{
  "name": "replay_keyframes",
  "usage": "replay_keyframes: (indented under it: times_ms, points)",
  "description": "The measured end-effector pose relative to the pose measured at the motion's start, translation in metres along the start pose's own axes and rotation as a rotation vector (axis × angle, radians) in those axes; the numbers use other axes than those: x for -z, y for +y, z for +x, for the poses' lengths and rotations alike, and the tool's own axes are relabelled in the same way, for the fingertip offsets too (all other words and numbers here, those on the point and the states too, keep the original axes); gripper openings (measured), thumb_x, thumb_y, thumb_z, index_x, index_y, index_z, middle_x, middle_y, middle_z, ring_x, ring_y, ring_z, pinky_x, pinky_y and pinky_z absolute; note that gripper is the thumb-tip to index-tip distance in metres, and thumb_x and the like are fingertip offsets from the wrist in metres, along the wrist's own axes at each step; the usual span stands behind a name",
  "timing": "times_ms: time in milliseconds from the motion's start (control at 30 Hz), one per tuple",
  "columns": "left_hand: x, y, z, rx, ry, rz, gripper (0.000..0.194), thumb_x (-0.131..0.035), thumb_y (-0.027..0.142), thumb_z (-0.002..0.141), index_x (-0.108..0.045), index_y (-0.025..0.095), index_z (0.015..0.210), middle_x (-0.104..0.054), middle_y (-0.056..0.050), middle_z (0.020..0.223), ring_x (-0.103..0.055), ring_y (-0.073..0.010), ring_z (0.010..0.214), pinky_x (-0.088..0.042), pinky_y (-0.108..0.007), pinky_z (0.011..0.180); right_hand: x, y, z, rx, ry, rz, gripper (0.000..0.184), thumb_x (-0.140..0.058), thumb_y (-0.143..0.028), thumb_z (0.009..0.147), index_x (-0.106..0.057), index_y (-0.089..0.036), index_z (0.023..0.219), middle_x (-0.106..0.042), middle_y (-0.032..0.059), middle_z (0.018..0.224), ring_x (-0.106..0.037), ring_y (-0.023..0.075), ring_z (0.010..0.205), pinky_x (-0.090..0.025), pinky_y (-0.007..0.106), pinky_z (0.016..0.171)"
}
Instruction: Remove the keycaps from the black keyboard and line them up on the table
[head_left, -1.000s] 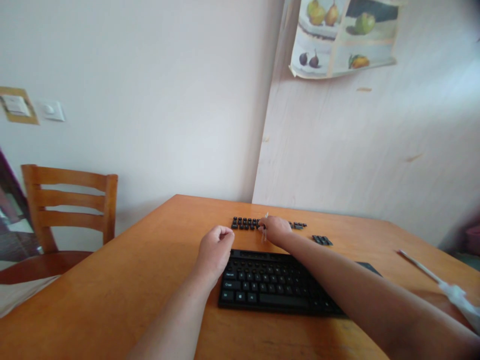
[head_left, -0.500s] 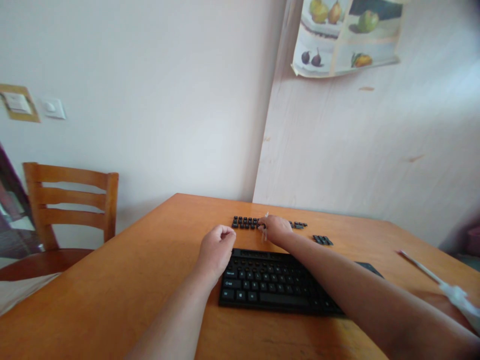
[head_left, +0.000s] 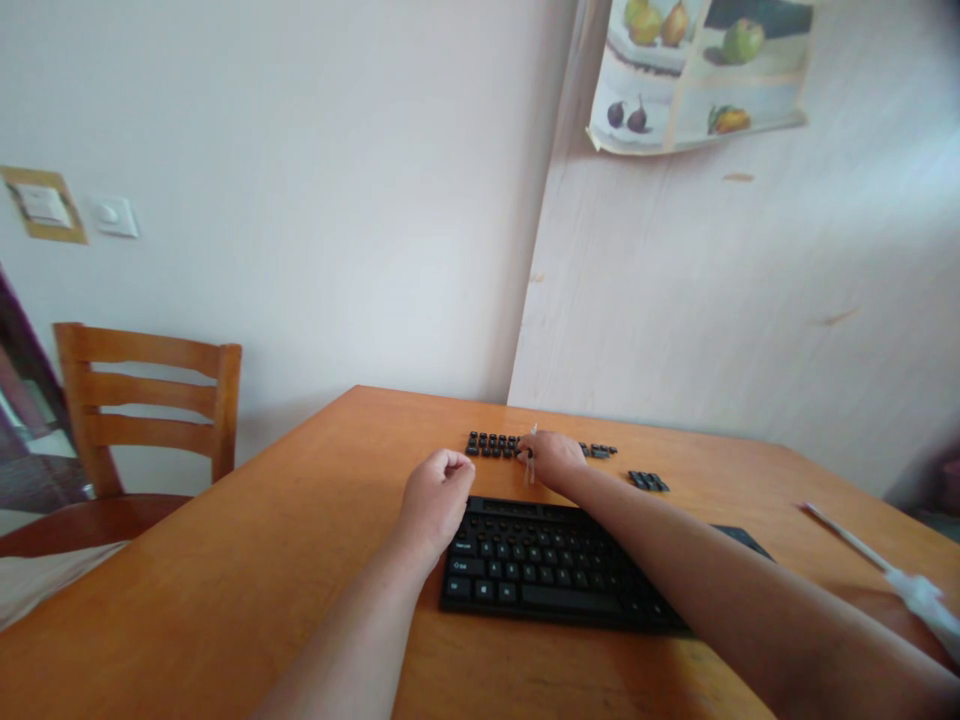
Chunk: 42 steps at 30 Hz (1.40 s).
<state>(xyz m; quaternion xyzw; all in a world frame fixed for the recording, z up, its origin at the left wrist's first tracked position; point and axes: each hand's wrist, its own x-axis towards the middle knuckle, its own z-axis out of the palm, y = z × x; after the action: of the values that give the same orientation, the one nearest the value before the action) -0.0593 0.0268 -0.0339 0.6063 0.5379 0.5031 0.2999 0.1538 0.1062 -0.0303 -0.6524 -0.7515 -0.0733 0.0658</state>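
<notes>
Our right hand (head_left: 553,460) pinches a thin clear piece (head_left: 532,474) beside the loose keys (head_left: 491,446), beyond the keyboard (head_left: 536,572) lying lengthwise left to right, while our left hand (head_left: 435,508), fingers together, is nearer its left end.

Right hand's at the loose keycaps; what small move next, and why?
I'd probably lift the right hand slowly, straight up: its fingers sit at the rows of loose keycaps, hiding whether they grip one, and a sideways move could nudge neighbours.
</notes>
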Motion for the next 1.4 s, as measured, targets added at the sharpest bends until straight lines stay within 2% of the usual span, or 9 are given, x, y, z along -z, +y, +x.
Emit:
replay_keyframes:
  times_ms: [233,433,500,600,700,800,967,1133,1400]
  points:
    - [0.0,0.001,0.0,0.003,0.006,0.009,0.016,-0.058,0.031,0.076,-0.067,0.019,0.081,-0.071,-0.003,0.08,-0.063,-0.0186,0.077,-0.044,-0.028,0.07,0.004,0.0,-0.003,0.005,0.015,0.036,0.026,-0.056,-0.038,0.086,-0.07,-0.031,0.107,-0.071,0.0064,0.105,-0.064,0.0247,0.097,-0.045,0.031,0.075]
    - [0.0,0.001,0.0,-0.013,0.0,0.01,0.016,-0.058,0.031,0.076,-0.066,0.019,0.08,-0.069,-0.002,0.076,-0.062,-0.018,0.073,-0.043,-0.027,0.066,0.021,0.009,-0.009,0.019,0.084,0.117,0.036,-0.047,-0.045,0.092,-0.066,-0.027,0.117,-0.07,0.0077,0.11,-0.063,0.0233,0.098,-0.045,0.031,0.078]
    - [-0.001,0.001,0.0,-0.019,-0.002,0.011,0.015,-0.057,0.031,0.077,-0.066,0.019,0.079,-0.069,-0.002,0.076,-0.062,-0.0181,0.073,-0.043,-0.027,0.067,0.028,0.013,-0.015,0.059,0.133,0.216,0.035,-0.045,-0.044,0.092,-0.069,-0.025,0.11,-0.071,0.0072,0.104,-0.064,0.022,0.094,-0.045,0.029,0.078]
    - [-0.001,0.001,0.0,-0.032,-0.003,0.008,0.016,-0.057,0.032,0.077,-0.066,0.019,0.079,-0.07,-0.003,0.078,-0.063,-0.0187,0.075,-0.044,-0.027,0.068,0.04,0.014,-0.03,0.114,0.22,0.44,0.031,-0.045,-0.038,0.091,-0.072,-0.023,0.09,-0.071,0.0042,0.09,-0.064,0.0194,0.086,-0.044,0.027,0.074]
    - [-0.003,0.0,0.0,-0.038,-0.019,-0.008,0.018,-0.057,0.034,0.078,-0.067,0.019,0.082,-0.071,-0.003,0.08,-0.064,-0.0189,0.076,-0.044,-0.027,0.068,0.051,0.01,-0.054,0.022,0.256,0.65,0.021,-0.052,-0.034,0.086,-0.067,-0.02,0.082,-0.067,0.0017,0.07,-0.059,0.0154,0.066,-0.042,0.024,0.06]
    - [-0.004,-0.001,0.0,-0.043,-0.039,0.004,0.02,-0.057,0.035,0.079,-0.067,0.019,0.083,-0.07,-0.003,0.078,-0.063,-0.0186,0.076,-0.044,-0.027,0.067,0.061,0.003,-0.079,-0.05,0.138,0.816,0.016,-0.057,-0.034,0.082,-0.059,-0.019,0.078,-0.054,-0.0038,0.05,-0.045,0.0105,0.046,-0.033,0.022,0.046]
    - [-0.004,0.002,-0.004,-0.089,-0.065,0.052,0.02,-0.055,0.036,0.08,-0.066,0.02,0.081,-0.069,-0.002,0.077,-0.062,-0.0176,0.074,-0.043,-0.026,0.066,0.065,-0.007,-0.11,0.003,-0.079,0.984,0.027,-0.062,-0.044,0.082,-0.06,-0.018,0.076,-0.055,-0.0032,0.053,-0.044,0.0082,0.044,-0.031,0.02,0.043]
    - [-0.004,0.004,-0.006,-0.13,-0.101,0.049,0.019,-0.055,0.034,0.08,-0.066,0.02,0.08,-0.069,-0.002,0.077,-0.062,-0.0169,0.073,-0.043,-0.026,0.066,0.056,-0.013,-0.122,-0.045,-0.07,0.951,0.033,-0.058,-0.051,0.085,-0.057,-0.02,0.074,-0.056,-0.003,0.051,-0.044,0.0089,0.041,-0.03,0.021,0.041]
    - [-0.005,0.007,-0.007,-0.141,-0.119,0.086,0.017,-0.054,0.032,0.081,-0.065,0.02,0.078,-0.069,-0.001,0.077,-0.062,-0.0172,0.075,-0.043,-0.026,0.068,0.05,-0.024,-0.127,0.024,0.011,0.785,0.029,-0.055,-0.042,0.088,-0.056,-0.02,0.069,-0.057,-0.0029,0.054,-0.047,0.0105,0.048,-0.033,0.023,0.048]
